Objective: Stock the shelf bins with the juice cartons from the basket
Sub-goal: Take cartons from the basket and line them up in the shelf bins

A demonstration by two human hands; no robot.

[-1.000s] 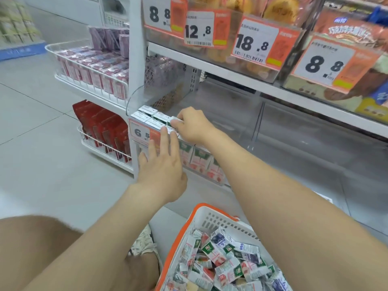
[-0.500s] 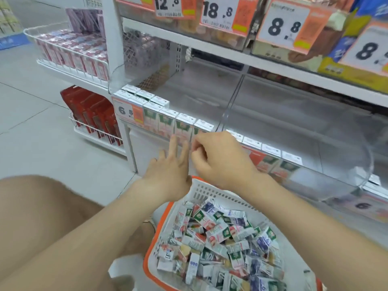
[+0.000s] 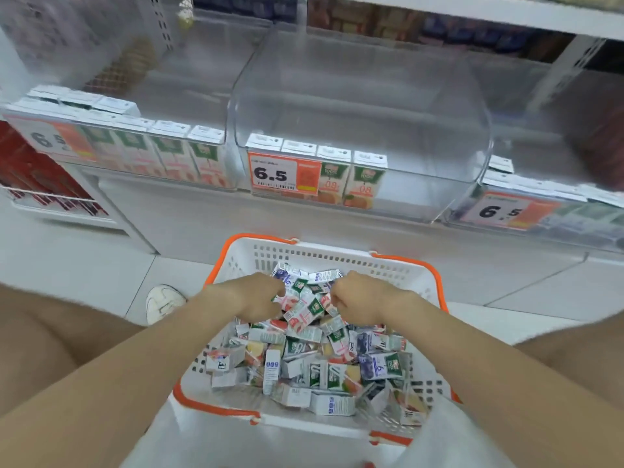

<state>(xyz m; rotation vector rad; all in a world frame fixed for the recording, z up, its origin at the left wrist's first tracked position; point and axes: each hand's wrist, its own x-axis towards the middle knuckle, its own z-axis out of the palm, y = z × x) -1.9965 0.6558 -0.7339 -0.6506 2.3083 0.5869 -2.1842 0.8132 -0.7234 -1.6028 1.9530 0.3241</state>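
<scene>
Both my hands have dropped from the shelf bins into the basket (image 3: 337, 256), left hand (image 3: 251, 295) and right hand (image 3: 363, 295) curled among loose juice cartons (image 3: 305, 314), grip unclear; middle bin (image 3: 422, 184) holds four, many remain.

1. The basket (image 3: 337, 261) is white plastic with a slotted grid pattern and orange handles (image 3: 410, 261).
2. The juice cartons (image 3: 314, 352) heaped inside are mostly white and grey, with green labels, red, yellow and purple-blue patches.
3. The shelved cartons (image 3: 361, 184) have white tops, green bands and orange fruit pictures.
4. The price tag (image 3: 283, 173) is white with black "6.5" beside an orange panel.
5. The shelf bins (image 3: 422, 146) are clear.
6. The shoe (image 3: 163, 300) is white.
</scene>
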